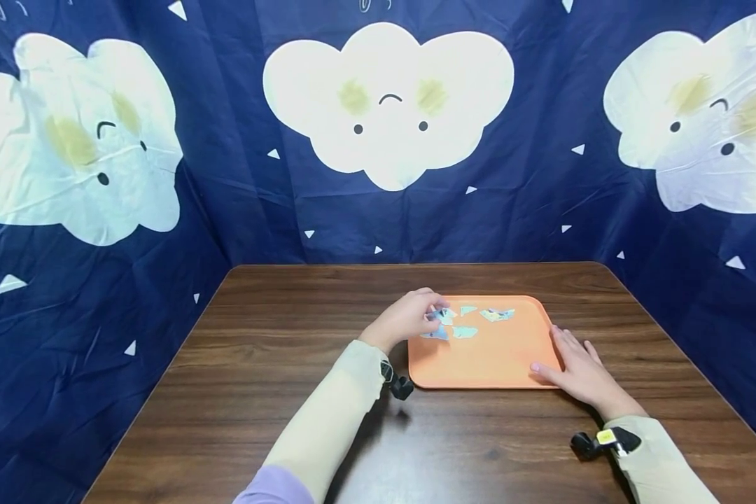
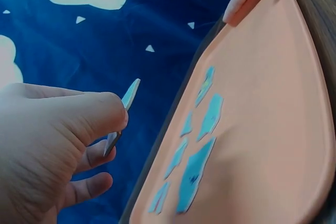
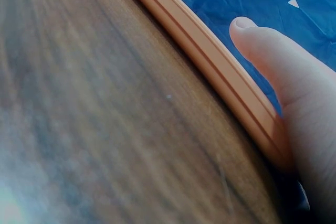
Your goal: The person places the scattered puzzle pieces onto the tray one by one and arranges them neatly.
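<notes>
My left hand [image 1: 408,319] is over the left part of an orange tray [image 1: 498,360]. In the left wrist view its thumb and fingers pinch a thin, flat, light-blue puzzle-like piece [image 2: 130,95], held on edge above the tray. Several similar irregular pieces lie on the tray, among them a large blue piece [image 2: 196,174], a pale blue piece [image 1: 465,332] and a patterned piece [image 1: 498,315] with some yellow. At the tray's right edge rests my right hand [image 1: 578,372], its fingers extended along the rim and its thumb over the front corner.
The tray stands on a brown wooden table [image 1: 277,364]. A dark blue cloth [image 1: 239,175] with white clouds and triangles hangs around the back and sides. Each wrist wears a small black camera, the left camera [image 1: 401,387] close to the tray's front left corner.
</notes>
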Demonstrator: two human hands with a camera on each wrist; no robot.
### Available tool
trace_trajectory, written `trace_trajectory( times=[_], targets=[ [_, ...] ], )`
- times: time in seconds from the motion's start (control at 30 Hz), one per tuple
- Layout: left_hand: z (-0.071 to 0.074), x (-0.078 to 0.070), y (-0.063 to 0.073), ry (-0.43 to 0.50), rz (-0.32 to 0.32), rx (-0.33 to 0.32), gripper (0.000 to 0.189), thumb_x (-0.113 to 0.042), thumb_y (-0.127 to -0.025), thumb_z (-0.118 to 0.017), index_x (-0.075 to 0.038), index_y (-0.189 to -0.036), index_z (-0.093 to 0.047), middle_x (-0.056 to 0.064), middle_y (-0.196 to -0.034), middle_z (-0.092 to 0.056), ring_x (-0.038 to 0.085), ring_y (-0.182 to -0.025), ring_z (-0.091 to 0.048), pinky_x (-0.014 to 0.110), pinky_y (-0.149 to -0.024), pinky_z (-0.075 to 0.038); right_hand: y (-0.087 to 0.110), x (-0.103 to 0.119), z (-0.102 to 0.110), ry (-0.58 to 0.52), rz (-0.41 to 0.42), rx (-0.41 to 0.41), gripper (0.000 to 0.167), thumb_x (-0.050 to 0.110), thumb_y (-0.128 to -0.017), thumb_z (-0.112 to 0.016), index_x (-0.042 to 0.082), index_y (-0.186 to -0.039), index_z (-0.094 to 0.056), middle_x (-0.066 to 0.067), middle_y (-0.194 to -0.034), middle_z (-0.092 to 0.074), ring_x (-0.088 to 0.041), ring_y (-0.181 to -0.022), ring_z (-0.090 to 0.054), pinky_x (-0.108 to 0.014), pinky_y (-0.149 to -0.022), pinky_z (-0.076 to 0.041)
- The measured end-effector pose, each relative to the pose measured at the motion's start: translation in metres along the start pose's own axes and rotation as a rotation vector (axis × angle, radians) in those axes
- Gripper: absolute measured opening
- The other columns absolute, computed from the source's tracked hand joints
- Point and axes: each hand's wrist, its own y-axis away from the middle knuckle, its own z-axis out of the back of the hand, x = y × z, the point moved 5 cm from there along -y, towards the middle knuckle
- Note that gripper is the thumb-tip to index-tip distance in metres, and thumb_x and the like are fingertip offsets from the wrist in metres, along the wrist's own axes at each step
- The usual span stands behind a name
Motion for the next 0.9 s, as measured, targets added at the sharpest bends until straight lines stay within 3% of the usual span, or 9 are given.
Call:
trace_trajectory(
  times=[0.17, 0.47, 0.73, 0.9],
  targets=[
    [-0.015, -0.006, -0.016, 0.041, 0.011, 0.015, 0.042, -0.014, -0.090, -0.071, -0.009, -0.131, -0.066, -0.001, -0.118, -0.063, 0.010, -0.100, -0.060, 0.019, -0.080, -0.049, 0.000, -0.002, -0.001, 0.004, -0.005, -0.001, 0.109, 0.060, -0.090, -0.065, -0.014, -0.154, -0.017, -0.040, -0.155, -0.023, -0.056, -0.145, -0.019, -0.071, -0.113, -0.005],
    [-0.037, -0.012, -0.034, 0.178, 0.020, -0.027, 0.048, -0.012, -0.093, -0.070, -0.010, -0.140, -0.059, -0.002, -0.116, -0.063, 0.009, -0.100, -0.058, 0.019, -0.079, -0.049, -0.002, -0.001, -0.003, 0.005, -0.016, 0.008, 0.110, 0.061, -0.090, -0.064, -0.013, -0.155, -0.017, -0.039, -0.156, -0.022, -0.055, -0.145, -0.017, -0.070, -0.114, -0.004],
    [-0.055, -0.016, -0.046, 0.190, 0.042, -0.091, 0.050, -0.011, -0.091, -0.065, -0.012, -0.140, -0.058, -0.005, -0.114, -0.061, 0.006, -0.090, -0.057, 0.019, -0.073, -0.048, -0.002, -0.002, -0.004, 0.004, -0.025, 0.014, 0.111, 0.062, -0.089, -0.064, -0.012, -0.155, -0.016, -0.038, -0.157, -0.022, -0.056, -0.145, -0.017, -0.070, -0.114, -0.003],
    [-0.068, -0.018, -0.053, 0.206, 0.070, -0.125, 0.052, -0.011, -0.091, -0.066, -0.013, -0.142, -0.056, -0.004, -0.115, -0.063, 0.006, -0.092, -0.057, 0.019, -0.078, -0.048, -0.002, -0.002, -0.004, 0.011, -0.029, 0.014, 0.110, 0.062, -0.090, -0.064, -0.013, -0.155, -0.016, -0.039, -0.156, -0.022, -0.056, -0.145, -0.017, -0.070, -0.113, -0.003]
  ],
)
